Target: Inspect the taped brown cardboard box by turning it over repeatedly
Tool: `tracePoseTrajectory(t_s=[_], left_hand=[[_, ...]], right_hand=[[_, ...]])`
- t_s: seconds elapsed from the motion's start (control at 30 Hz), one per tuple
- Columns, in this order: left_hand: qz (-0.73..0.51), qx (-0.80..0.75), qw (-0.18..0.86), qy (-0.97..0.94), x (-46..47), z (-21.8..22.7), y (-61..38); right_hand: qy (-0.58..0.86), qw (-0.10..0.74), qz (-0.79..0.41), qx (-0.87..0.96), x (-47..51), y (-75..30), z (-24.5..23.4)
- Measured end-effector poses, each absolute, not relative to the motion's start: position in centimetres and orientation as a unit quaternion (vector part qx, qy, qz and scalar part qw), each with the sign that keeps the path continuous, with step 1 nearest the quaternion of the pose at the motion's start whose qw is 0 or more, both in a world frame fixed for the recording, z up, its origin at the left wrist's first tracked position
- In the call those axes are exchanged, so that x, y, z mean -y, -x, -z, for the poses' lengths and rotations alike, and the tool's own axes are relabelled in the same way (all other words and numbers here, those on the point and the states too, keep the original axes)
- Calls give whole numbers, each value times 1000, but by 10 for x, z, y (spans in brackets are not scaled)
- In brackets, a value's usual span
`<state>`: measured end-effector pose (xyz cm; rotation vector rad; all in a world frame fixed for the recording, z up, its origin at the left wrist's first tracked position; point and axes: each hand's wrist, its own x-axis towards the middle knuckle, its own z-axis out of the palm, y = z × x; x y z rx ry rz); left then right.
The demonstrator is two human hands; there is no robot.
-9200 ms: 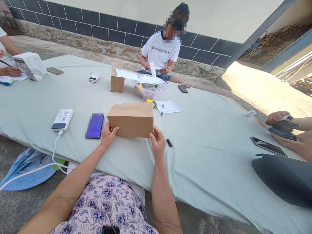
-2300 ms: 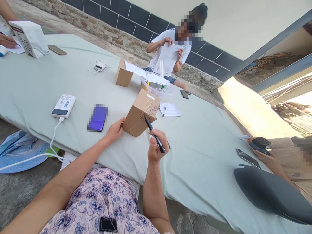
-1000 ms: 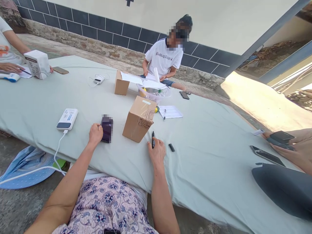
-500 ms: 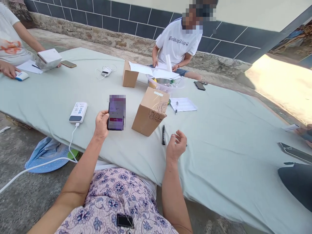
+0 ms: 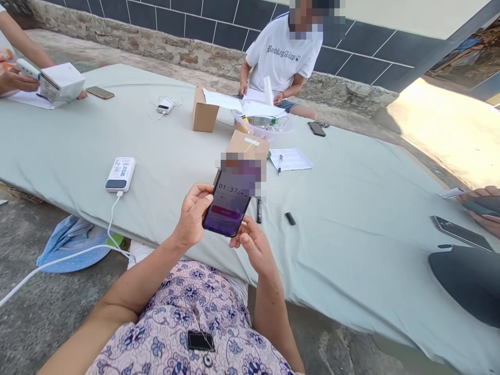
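Observation:
My left hand [image 5: 193, 216] grips a smartphone [image 5: 226, 208] by its left edge, thumb on the front. The lit screen shows large timer digits and a red bar, its top part blurred out. At the phone's lower right corner is my right hand [image 5: 253, 245], its fingers loosely bent and apart; whether they touch the phone I cannot tell. Behind the phone stands a brown cardboard box [image 5: 244, 143], partly covered by it. A black marker [image 5: 259, 211] lies just right of the phone, and a small black cap-like piece [image 5: 290, 218] lies farther right.
On the cloth-covered table [image 5: 351, 219] a white power bank [image 5: 120, 174] trails a cable off the front edge. Across it are a smaller box [image 5: 204, 110], a clear basin [image 5: 269, 125] and papers [image 5: 291, 159]. One person sits opposite; another at left holds a white box [image 5: 62, 83].
My left hand has brought the phone right and nearer, in front of the box. My right hand has moved left to the phone's corner. The person at left has lifted a white device.

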<state>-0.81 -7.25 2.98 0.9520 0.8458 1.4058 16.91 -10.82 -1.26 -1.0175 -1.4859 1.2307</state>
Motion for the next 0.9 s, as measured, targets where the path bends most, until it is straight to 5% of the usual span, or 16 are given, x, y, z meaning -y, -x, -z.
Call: tracePoseTrajectory(t_s=[0.43,0.9], left_hand=[[-614,-309,649,-326,76,-29,-5],[-661,-342,579,-332,63,-35,21]], right_hand=[[429,437,-536,582,124,-168,9],[433,434,-534,582,118,-170,16]])
